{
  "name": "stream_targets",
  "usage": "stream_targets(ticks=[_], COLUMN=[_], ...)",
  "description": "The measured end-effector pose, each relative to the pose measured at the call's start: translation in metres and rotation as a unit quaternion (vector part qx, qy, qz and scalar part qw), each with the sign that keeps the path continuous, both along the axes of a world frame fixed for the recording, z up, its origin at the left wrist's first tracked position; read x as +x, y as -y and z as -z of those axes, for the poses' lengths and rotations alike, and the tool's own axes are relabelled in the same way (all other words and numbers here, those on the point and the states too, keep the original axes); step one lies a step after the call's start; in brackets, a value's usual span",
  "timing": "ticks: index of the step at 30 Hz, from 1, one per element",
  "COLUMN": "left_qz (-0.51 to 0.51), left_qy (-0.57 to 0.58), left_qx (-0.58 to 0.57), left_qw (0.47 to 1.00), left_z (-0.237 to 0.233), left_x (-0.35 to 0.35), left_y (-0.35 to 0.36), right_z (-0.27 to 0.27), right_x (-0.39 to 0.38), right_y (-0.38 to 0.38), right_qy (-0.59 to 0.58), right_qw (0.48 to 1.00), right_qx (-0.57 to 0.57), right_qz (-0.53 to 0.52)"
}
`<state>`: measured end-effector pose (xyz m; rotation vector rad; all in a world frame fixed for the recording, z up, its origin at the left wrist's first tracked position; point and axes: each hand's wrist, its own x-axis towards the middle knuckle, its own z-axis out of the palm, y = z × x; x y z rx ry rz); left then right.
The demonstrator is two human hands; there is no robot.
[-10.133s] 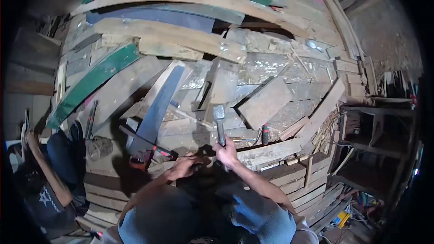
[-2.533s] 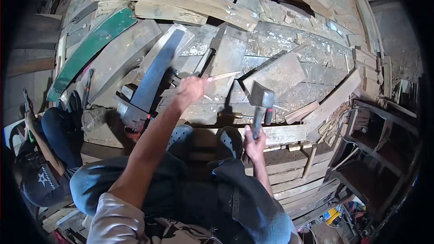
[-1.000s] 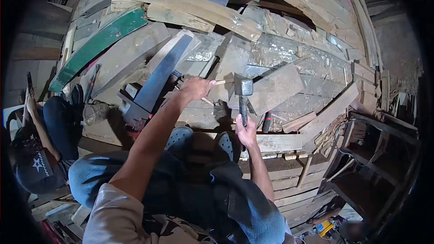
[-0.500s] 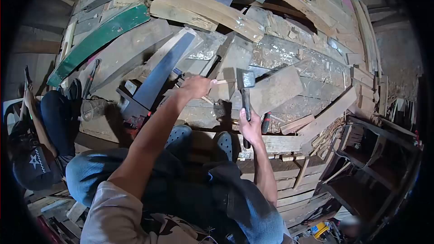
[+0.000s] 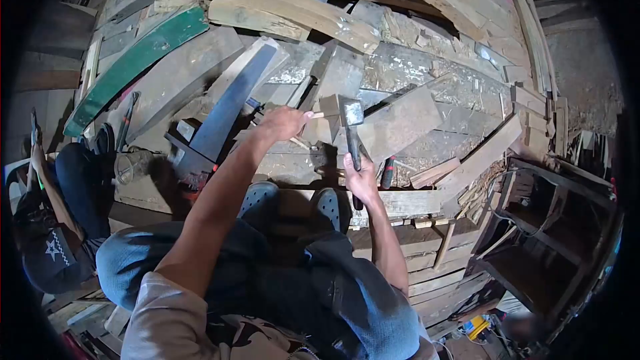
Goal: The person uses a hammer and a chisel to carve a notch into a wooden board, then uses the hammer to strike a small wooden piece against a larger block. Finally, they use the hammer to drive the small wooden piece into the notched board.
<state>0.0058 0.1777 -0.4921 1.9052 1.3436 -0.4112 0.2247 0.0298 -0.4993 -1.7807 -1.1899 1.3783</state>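
Observation:
My left hand (image 5: 287,123) is closed on a small wooden peg (image 5: 319,115), which points right toward the hammer. My right hand (image 5: 361,179) is wrapped round the dark handle of a hammer (image 5: 352,112), whose metal head is up beside a small wood block (image 5: 328,105). A wide flat board (image 5: 407,120) lies to the right of the hammer. Behind my left hand lies a dark-handled tool (image 5: 302,92). Near my right hand is a red and black tool handle (image 5: 388,172).
A long blue-grey board (image 5: 233,103) and a curved green board (image 5: 137,67) lie to the left. A glass jar (image 5: 131,167) stands near another person (image 5: 80,173) at the far left. A dark shelf frame (image 5: 553,227) is at the right.
The whole view has shifted slightly. The hammer head has turned a little, and both hands keep their holds.

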Motion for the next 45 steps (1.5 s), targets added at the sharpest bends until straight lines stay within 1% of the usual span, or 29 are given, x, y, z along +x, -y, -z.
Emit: stream_targets(ticks=[2, 3, 6, 8, 10, 12, 14, 16, 17, 18, 20, 23, 24, 25, 26, 27, 28, 30, 31, 32, 33, 34, 35, 36, 38, 40, 42, 44, 45], left_qz=[-0.001, 0.0, -0.008, 0.004, 0.005, 0.015, -0.004, -0.014, -0.003, -0.001, -0.012, 0.019, 0.021, 0.004, 0.002, 0.004, 0.008, 0.021, -0.004, -0.028, -0.017, -0.019, -0.021, -0.026, -0.018, -0.011, 0.004, 0.011, 0.003], left_qy=[-0.008, -0.008, -0.016, -0.024, -0.037, -0.038, -0.032, -0.041, -0.037, -0.035, -0.048, -0.032, -0.021, -0.028, -0.029, -0.037, -0.044, -0.044, -0.051, -0.057, -0.051, -0.052, -0.052, -0.051, -0.057, -0.056, -0.056, -0.043, -0.042], left_qx=[0.003, 0.005, -0.018, 0.005, 0.008, 0.012, 0.005, -0.005, -0.03, -0.027, -0.017, -0.002, 0.012, 0.01, 0.006, -0.006, -0.016, -0.01, -0.006, -0.004, 0.018, 0.019, 0.001, -0.016, -0.019, 0.007, -0.022, -0.004, 0.006], left_qw=[1.0, 1.0, 1.0, 1.0, 0.999, 0.999, 0.999, 0.999, 0.999, 0.999, 0.999, 0.999, 0.999, 1.0, 1.0, 0.999, 0.999, 0.999, 0.999, 0.998, 0.998, 0.998, 0.998, 0.998, 0.998, 0.998, 0.998, 0.999, 0.999], left_z=[0.005, 0.01, -0.006, -0.005, -0.001, 0.008, -0.005, -0.008, -0.008, -0.008, -0.009, 0.018, 0.024, 0.005, 0.006, 0.005, 0.004, -0.003, -0.013, -0.02, -0.011, -0.015, -0.02, -0.024, -0.016, -0.012, -0.013, 0.0, 0.003], left_x=[0.001, 0.001, 0.003, 0.003, 0.004, 0.004, 0.006, 0.007, 0.006, 0.007, 0.008, 0.005, 0.004, 0.006, 0.007, 0.008, 0.008, 0.009, 0.011, 0.013, 0.011, 0.011, 0.013, 0.015, 0.014, 0.014, 0.013, 0.012, 0.011], left_y=[-0.002, -0.002, -0.001, -0.003, -0.007, -0.006, -0.004, -0.006, -0.009, -0.008, -0.005, -0.003, -0.003, -0.002, -0.001, -0.003, -0.004, -0.006, -0.005, -0.003, -0.002, -0.007, -0.005, -0.004, -0.003, -0.002, -0.003, -0.004, -0.002], right_z=[-0.007, -0.012, -0.018, -0.012, -0.013, -0.02, -0.021, -0.012, -0.018, -0.004, -0.018, -0.031, -0.018, -0.026, -0.034, -0.029, -0.022, -0.02, -0.019, -0.02, -0.019, -0.025, -0.031, -0.039, -0.041, -0.038, -0.036, -0.027, -0.019], right_x=[0.0, 0.0, 0.002, 0.0, -0.003, -0.007, -0.009, -0.008, -0.01, -0.007, -0.004, -0.003, 0.003, 0.001, -0.003, -0.008, -0.013, -0.014, -0.012, -0.012, -0.013, -0.016, -0.017, -0.017, -0.016, -0.014, -0.017, -0.021, -0.014], right_y=[-0.001, -0.001, -0.001, 0.003, 0.002, 0.0, 0.003, 0.003, 0.0, -0.001, -0.006, -0.008, -0.004, -0.002, -0.001, 0.001, -0.001, 0.005, -0.001, 0.0, -0.001, -0.003, -0.002, -0.004, -0.005, -0.004, 0.0, 0.003, 0.003], right_qy=[-0.176, -0.221, -0.245, -0.231, -0.174, -0.174, -0.172, -0.111, -0.071, 0.036, -0.07, -0.017, -0.008, -0.081, -0.154, -0.179, -0.143, -0.192, -0.102, -0.101, -0.085, -0.071, -0.099, -0.166, -0.144, -0.175, -0.259, -0.183, -0.191], right_qw=[0.977, 0.964, 0.953, 0.965, 0.981, 0.982, 0.982, 0.99, 0.995, 0.996, 0.993, 0.997, 0.994, 0.993, 0.984, 0.977, 0.982, 0.975, 0.99, 0.99, 0.992, 0.993, 0.99, 0.979, 0.982, 0.976, 0.956, 0.976, 0.972], right_qx=[-0.091, -0.112, -0.137, -0.087, -0.046, -0.018, 0.009, 0.049, 0.042, 0.078, -0.061, 0.029, 0.093, 0.063, 0.034, 0.049, 0.084, -0.034, -0.075, -0.07, -0.051, -0.036, -0.038, -0.035, 0.006, 0.041, 0.018, 0.0, -0.1], right_qz=[0.079, 0.096, 0.111, 0.087, 0.074, 0.076, 0.08, 0.067, 0.055, 0.024, 0.068, 0.062, 0.052, 0.065, 0.081, 0.105, 0.088, 0.11, 0.061, 0.064, 0.075, 0.084, 0.098, 0.11, 0.122, 0.126, 0.139, 0.116, 0.095])
